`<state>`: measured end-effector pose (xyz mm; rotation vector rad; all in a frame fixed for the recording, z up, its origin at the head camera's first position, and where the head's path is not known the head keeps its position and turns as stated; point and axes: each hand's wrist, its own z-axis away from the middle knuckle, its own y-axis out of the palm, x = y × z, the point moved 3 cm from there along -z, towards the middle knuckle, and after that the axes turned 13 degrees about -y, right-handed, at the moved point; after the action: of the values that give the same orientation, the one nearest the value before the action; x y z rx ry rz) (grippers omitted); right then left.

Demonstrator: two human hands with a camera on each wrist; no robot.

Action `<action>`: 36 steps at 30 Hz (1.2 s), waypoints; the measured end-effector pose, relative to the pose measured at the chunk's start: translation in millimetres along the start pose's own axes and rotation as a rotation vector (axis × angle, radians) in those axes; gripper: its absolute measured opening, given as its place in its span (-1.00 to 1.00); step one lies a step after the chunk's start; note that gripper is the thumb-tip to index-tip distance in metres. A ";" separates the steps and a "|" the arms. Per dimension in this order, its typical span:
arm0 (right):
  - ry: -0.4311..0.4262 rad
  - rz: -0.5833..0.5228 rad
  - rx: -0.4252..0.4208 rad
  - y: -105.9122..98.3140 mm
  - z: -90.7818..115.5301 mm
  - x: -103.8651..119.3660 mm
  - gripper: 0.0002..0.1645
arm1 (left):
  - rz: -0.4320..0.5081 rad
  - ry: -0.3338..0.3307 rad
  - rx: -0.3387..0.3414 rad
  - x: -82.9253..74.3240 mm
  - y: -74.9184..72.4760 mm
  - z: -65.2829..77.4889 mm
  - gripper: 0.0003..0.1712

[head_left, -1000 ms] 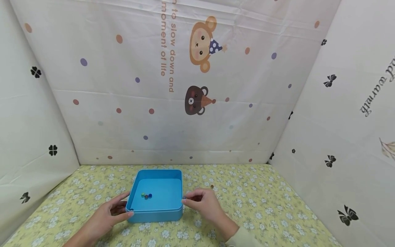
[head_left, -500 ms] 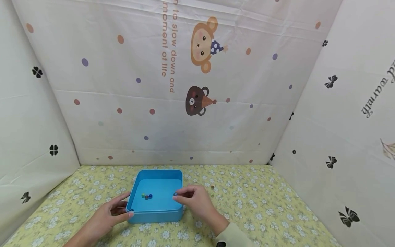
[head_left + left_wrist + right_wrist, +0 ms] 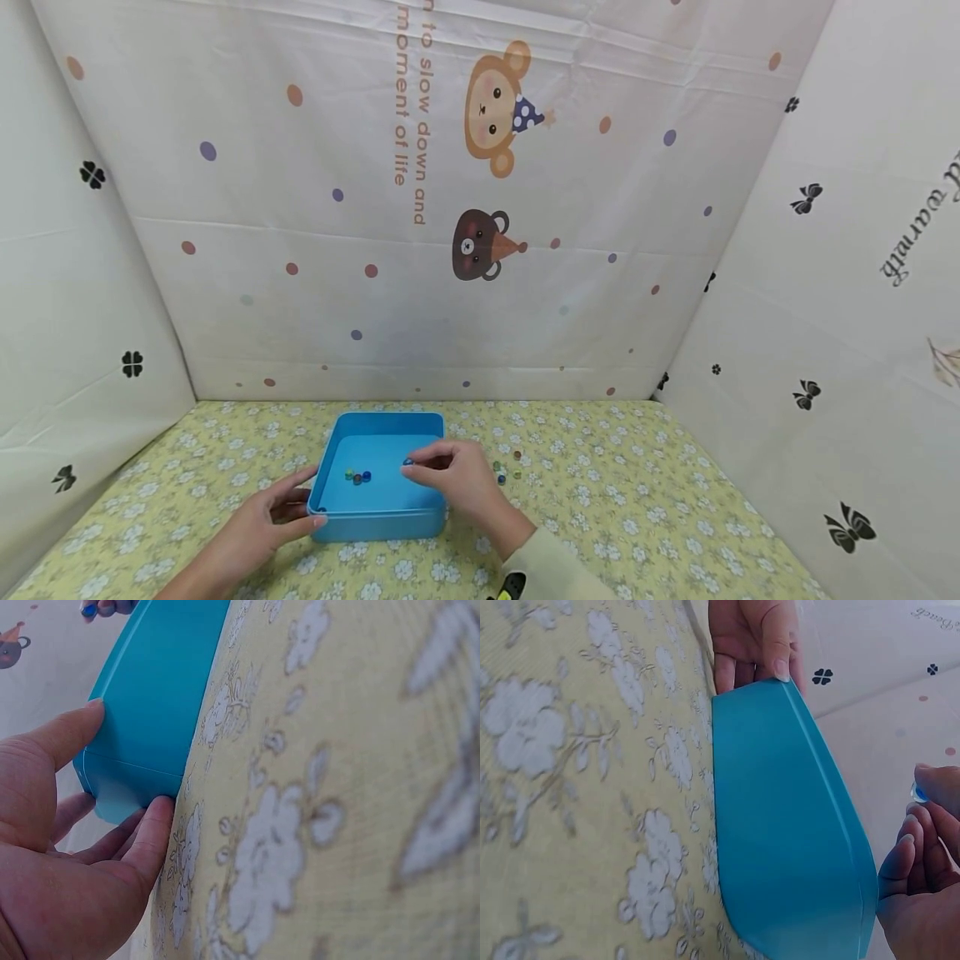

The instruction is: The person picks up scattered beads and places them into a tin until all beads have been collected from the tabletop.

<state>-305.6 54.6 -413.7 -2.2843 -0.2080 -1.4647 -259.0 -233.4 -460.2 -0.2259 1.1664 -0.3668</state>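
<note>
A square blue plastic box (image 3: pixel 401 497), without a lid, sits on the flowered cloth. My left hand (image 3: pixel 258 525) grips its near left corner, the thumb on the front wall and the fingers round the side. Over the right half of the box, my right hand (image 3: pixel 461 483) pinches a blue-and-clear marble (image 3: pixel 919 793) between thumb and index finger. Inside lie a green marble (image 3: pixel 348 474), a brown marble (image 3: pixel 357 480) and a blue marble (image 3: pixel 367 475) close together. A dark marble (image 3: pixel 322 509) shows at the near left inner corner.
Right of the box, several loose marbles lie on the yellow flowered cloth (image 3: pixel 600 500): a brown marble (image 3: pixel 517 455), a yellowish marble (image 3: pixel 517 473), a blue marble (image 3: pixel 501 479) and greenish ones. Printed white sheets (image 3: pixel 390 333) stand behind and at both sides.
My right hand has moved left from beside the box's right wall to over its inside, carrying the marble. Marbles on the cloth behind it have come into view. The left hand stays put.
</note>
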 end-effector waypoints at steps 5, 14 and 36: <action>-0.012 0.006 0.017 6.0 -6.4 1.5 -0.74 | 0.003 -0.008 -0.017 -0.4 0.8 1.2 0.01; -0.027 0.017 0.042 17.6 -17.9 0.0 -0.70 | -0.012 -0.002 -0.024 -0.1 0.3 2.1 0.00; 0.063 0.139 0.035 49.3 -35.6 -6.4 -0.87 | 0.005 0.006 0.018 -1.1 0.3 5.4 0.01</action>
<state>-321.2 -4.3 -419.6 -2.1755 -0.0551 -1.4476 -254.3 -232.8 -457.3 -0.2063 1.1692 -0.3735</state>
